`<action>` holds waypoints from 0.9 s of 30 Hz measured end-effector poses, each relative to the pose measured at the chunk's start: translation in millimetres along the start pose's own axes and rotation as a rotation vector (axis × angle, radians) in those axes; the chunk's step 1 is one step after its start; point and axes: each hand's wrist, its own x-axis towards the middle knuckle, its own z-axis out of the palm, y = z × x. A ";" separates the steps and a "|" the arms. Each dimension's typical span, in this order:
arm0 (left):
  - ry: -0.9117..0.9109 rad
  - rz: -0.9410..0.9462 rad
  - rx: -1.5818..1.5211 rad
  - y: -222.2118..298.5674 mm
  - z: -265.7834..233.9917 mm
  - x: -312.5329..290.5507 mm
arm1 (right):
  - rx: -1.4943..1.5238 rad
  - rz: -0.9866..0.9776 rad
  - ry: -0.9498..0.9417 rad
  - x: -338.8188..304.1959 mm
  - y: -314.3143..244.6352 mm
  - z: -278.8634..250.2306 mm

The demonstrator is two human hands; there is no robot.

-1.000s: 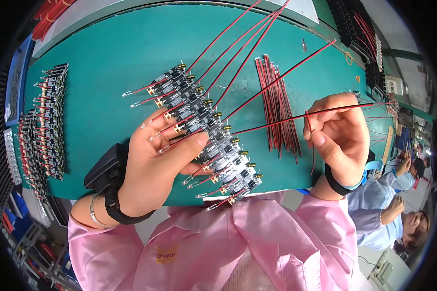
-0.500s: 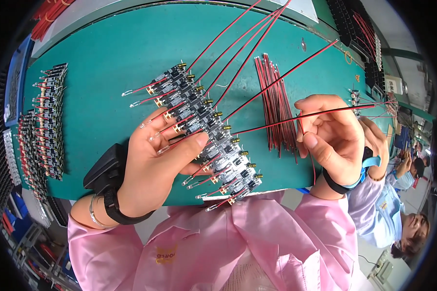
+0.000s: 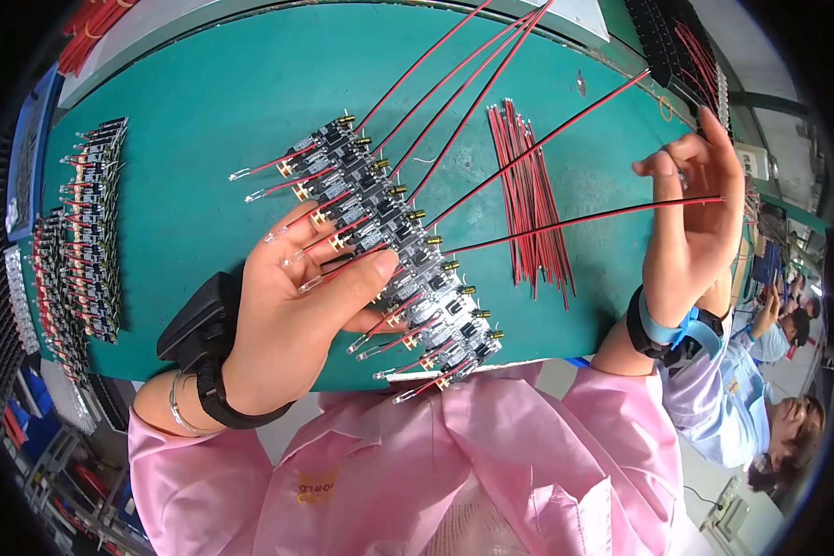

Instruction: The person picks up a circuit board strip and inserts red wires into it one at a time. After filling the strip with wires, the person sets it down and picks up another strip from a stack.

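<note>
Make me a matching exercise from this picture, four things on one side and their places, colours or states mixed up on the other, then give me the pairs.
Column one:
1. left hand
2. loose wire bundle
3. board stacks
4. tabletop

Column two:
A. at the table's left side
B. green
C. gripping the board panel
D. lying to the right of the board panel

Pairs: 1-C, 2-D, 3-A, 4-B

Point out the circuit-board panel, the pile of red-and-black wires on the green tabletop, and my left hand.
Circuit-board panel point(image 3: 395, 231): head view, upper face near mid-length.
Wire pile point(image 3: 530, 201): head view, mid-length of the wires.
Left hand point(image 3: 289, 320): head view, broad part behind the thumb.
</note>
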 end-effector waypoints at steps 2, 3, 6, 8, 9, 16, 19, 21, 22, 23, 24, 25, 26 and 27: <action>-0.008 0.006 -0.002 -0.2 0.1 -0.3 | -0.016 0.017 0.014 0.5 2.4 -0.9; -0.008 0.006 -0.002 -0.3 -0.3 -0.3 | -0.023 0.026 0.020 0.6 3.6 -0.7; -0.007 0.000 -0.003 -0.3 -1.5 0.1 | -0.081 0.077 -0.038 2.3 8.6 -2.6; -0.004 -0.001 -0.004 0.2 -1.1 -0.4 | -0.108 0.101 -0.070 3.3 7.9 -4.5; -0.002 -0.004 -0.003 0.7 -0.7 -0.7 | -0.110 0.093 -0.045 3.5 3.1 -6.7; 0.000 0.000 -0.002 0.5 -0.2 0.2 | -0.168 0.181 0.007 2.5 -19.1 -16.8; 0.015 0.001 0.004 -0.2 -0.9 0.5 | -0.080 0.166 -0.023 4.2 -9.4 -10.2; 0.002 -0.011 0.005 0.0 -0.8 1.1 | -0.048 0.185 -0.018 5.5 -3.4 -8.3; -0.005 -0.017 0.005 -0.1 -0.8 1.3 | -0.017 0.201 -0.015 6.0 -1.0 -7.8; -0.002 -0.017 0.004 -0.5 -0.8 1.2 | 0.016 0.216 -0.016 6.5 0.4 -7.1; 0.005 -0.007 0.002 -1.2 -0.5 1.1 | 0.018 0.216 -0.019 6.8 1.1 -8.0; 0.012 0.003 -0.001 -1.9 -0.2 1.0 | 0.012 0.214 0.010 7.4 2.1 -10.9; 0.018 0.013 -0.003 -2.2 -0.3 0.7 | 0.006 0.212 0.040 8.1 3.2 -14.5; 0.020 0.014 -0.005 -1.9 -0.7 0.5 | 0.000 0.209 0.069 9.0 3.9 -18.1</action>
